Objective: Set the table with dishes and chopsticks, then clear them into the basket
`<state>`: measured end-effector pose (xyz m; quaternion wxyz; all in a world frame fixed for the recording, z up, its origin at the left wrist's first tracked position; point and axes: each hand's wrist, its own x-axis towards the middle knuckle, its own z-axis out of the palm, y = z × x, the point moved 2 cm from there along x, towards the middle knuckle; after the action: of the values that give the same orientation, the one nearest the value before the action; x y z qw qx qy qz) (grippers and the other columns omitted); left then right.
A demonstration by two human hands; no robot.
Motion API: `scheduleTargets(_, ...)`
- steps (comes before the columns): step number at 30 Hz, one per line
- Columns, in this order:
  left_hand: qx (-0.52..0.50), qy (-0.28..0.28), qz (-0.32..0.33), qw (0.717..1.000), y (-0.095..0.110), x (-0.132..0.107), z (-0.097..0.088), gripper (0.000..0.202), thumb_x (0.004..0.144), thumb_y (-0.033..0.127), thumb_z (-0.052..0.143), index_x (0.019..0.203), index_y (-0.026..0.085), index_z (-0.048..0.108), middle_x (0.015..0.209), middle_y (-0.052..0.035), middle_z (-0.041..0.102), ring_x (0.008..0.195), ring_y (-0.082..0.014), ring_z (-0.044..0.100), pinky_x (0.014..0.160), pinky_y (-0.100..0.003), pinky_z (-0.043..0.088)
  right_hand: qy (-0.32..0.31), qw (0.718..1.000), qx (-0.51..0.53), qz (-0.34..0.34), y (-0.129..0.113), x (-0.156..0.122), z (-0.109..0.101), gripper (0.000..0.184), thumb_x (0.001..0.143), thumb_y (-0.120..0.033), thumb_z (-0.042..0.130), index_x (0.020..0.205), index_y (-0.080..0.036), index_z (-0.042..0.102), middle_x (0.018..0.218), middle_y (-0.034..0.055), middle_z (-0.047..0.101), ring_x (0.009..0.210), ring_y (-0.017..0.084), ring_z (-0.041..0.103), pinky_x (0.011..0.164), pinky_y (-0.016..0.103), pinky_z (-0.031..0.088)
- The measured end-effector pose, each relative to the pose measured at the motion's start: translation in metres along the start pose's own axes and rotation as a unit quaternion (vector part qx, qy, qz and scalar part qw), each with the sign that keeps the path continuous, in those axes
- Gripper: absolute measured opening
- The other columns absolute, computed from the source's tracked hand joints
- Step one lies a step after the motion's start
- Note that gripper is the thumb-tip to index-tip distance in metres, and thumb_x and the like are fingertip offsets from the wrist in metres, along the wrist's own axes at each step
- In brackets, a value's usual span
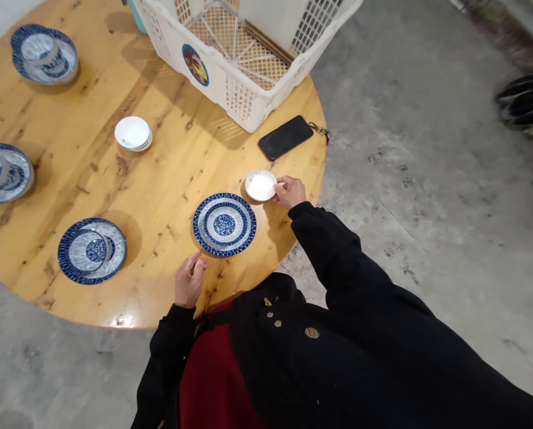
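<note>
While the right hand (290,192) grips the rim of a dish (260,185) between thumb and fingers, the left hand (189,280) is released, fingers loosely curled, just beside a plate (224,224). Dish: one, small, white, round; located near the far right rim of the plate; whether raised or resting on the bench (168,190), cannot tell. Plate: one, blue and white, ringed pattern, flat on the wooden bench. Stack (133,133): small white dishes, farther left. Tableware sets: three, blue and white, nested, along the left; nearest set (92,251) beyond the left hand. Phone (285,137): black, near the bench edge, keychain (319,128) at its end. Basket (248,110): white, slatted, round sticker (195,64) on its side.
</note>
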<state>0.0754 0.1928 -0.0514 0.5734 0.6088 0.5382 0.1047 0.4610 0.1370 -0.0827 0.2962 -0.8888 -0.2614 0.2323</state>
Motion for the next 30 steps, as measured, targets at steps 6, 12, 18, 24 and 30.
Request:
scheduleTargets(6,0.009,-0.005,0.003,1.0,-0.002,-0.001,-0.001,0.047,0.09,0.047,0.051,0.118,0.012,0.064,0.101,-0.0121,0.076,0.089,-0.024,0.075,0.086,-0.04,0.061,0.007,1.0,0.016,0.014,0.004,0.0,-0.003,0.037,0.08,-0.021,0.05,0.107,-0.013,0.074,0.062,0.0024,0.07,0.072,0.025,0.075,0.081,0.039,0.06)
scheduleTargets(12,0.01,-0.008,0.008,1.0,-0.001,-0.002,-0.001,0.046,0.09,0.047,0.053,0.118,0.013,0.064,0.101,-0.0126,0.077,0.089,-0.0248,0.075,0.086,-0.041,0.061,0.014,1.0,-0.004,0.003,0.003,-0.003,-0.005,0.035,0.08,-0.021,0.051,0.105,-0.014,0.075,0.06,0.0022,0.069,0.076,0.026,0.075,0.084,0.039,0.059)
scheduleTargets(18,0.011,-0.005,0.006,1.0,-0.002,-0.003,-0.001,0.048,0.09,0.048,0.052,0.119,0.012,0.064,0.102,-0.0136,0.076,0.09,-0.0255,0.075,0.086,-0.041,0.061,0.015,1.0,0.001,0.007,0.004,-0.007,-0.007,0.036,0.078,-0.021,0.05,0.104,-0.015,0.075,0.06,0.0025,0.069,0.069,0.025,0.074,0.082,0.039,0.059)
scheduleTargets(24,0.005,-0.006,0.007,1.0,-0.003,-0.004,0.001,0.048,0.09,0.049,0.052,0.119,0.013,0.064,0.102,-0.0134,0.076,0.091,-0.026,0.076,0.087,-0.042,0.061,0.007,1.0,-0.014,0.009,0.001,-0.01,-0.009,0.034,0.08,-0.025,0.051,0.103,-0.017,0.074,0.061,0.003,0.07,0.065,0.025,0.072,0.081,0.038,0.058)
scheduleTargets(30,0.004,-0.009,0.007,1.0,-0.004,-0.003,0.001,0.049,0.09,0.05,0.051,0.12,0.013,0.063,0.103,-0.0134,0.076,0.091,-0.0254,0.075,0.088,-0.042,0.06,0.023,0.994,-0.101,0.02,-0.001,-0.014,-0.022,0.037,0.087,-0.044,0.055,0.109,-0.019,0.073,0.074,0.0066,0.075,0.084,0.028,0.073,0.086,0.04,0.056)
